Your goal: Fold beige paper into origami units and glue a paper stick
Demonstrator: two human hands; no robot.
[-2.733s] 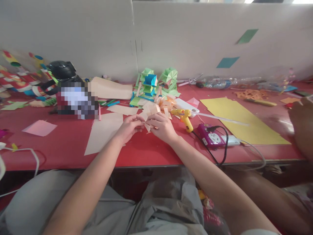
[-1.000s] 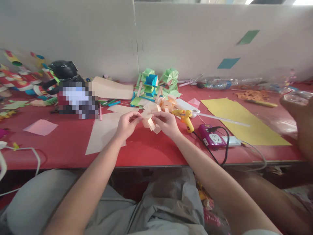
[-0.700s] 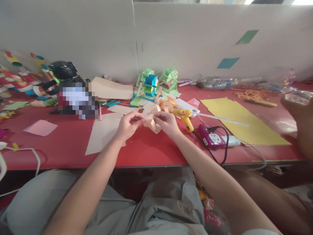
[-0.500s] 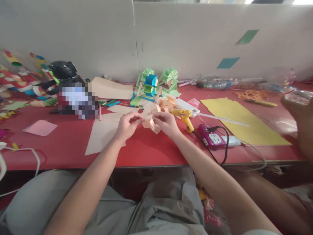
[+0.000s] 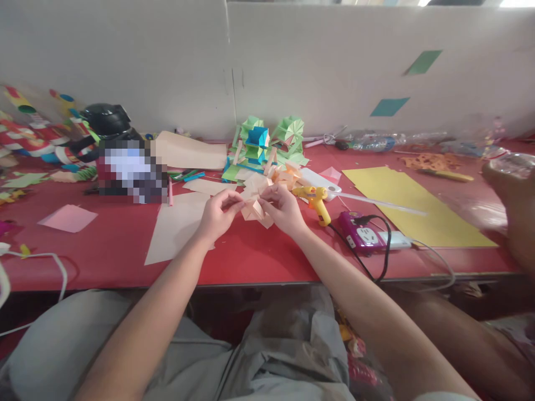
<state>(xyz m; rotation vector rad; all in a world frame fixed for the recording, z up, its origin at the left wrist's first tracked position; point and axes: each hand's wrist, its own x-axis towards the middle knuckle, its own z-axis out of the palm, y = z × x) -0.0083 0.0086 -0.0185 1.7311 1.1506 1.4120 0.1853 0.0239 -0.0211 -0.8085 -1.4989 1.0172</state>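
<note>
Between my two hands is a small piece of folded peach paper (image 5: 253,209). My left hand (image 5: 220,213) pinches its left side with thumb and index finger. Thumb and fingers of my right hand (image 5: 284,209) close on its right side, hiding part of it. More folded peach paper (image 5: 288,177) lies just behind my right hand. A yellow glue gun (image 5: 317,203) with a long clear glue stick (image 5: 380,204) rests to the right of that hand. Beyond stand green and blue folded paper shapes (image 5: 258,137).
A purple power strip (image 5: 361,234) with a black cord sits near the table's front edge. Yellow paper (image 5: 418,209) lies at right, cream paper (image 5: 175,228) at left. Another person's hand (image 5: 512,189) holds a plastic bottle (image 5: 516,164) at far right. A yellow-handled cutter (image 5: 446,175) lies there too.
The folded peach paper has turned slightly between my fingers, and my right-hand fingers have shifted a little on it. Everything around stays in place.
</note>
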